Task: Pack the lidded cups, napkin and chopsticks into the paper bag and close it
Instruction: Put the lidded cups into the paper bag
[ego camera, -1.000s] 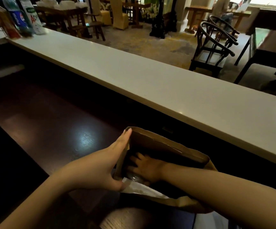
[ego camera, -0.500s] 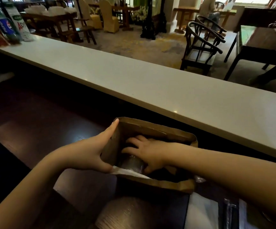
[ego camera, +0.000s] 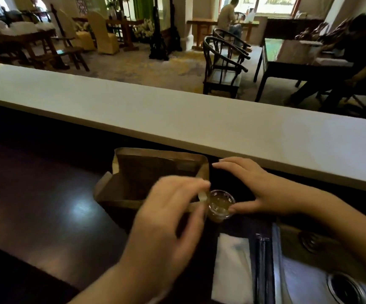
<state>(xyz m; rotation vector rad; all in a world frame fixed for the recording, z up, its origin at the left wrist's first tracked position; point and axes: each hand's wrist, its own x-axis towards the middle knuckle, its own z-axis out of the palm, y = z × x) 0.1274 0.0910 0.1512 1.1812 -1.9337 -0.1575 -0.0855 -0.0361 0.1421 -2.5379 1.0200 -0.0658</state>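
The paper bag [ego camera: 155, 178] stands open on the dark counter [ego camera: 42, 194]. The blurred left hand [ego camera: 166, 220] pinches a lidded cup [ego camera: 220, 205] at the bag's right corner; right hand [ego camera: 254, 189], fingers spread, touches it. Napkin [ego camera: 232, 268] and chopsticks [ego camera: 263, 268] lie nearer.

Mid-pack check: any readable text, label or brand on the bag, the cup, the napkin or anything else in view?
None can be read.
Paper bag: plain brown, no print shows.
Lidded cup: clear, no label visible.
Napkin: blank white.
Dark panel on the far wall: pale marks, too small and blurred to read.
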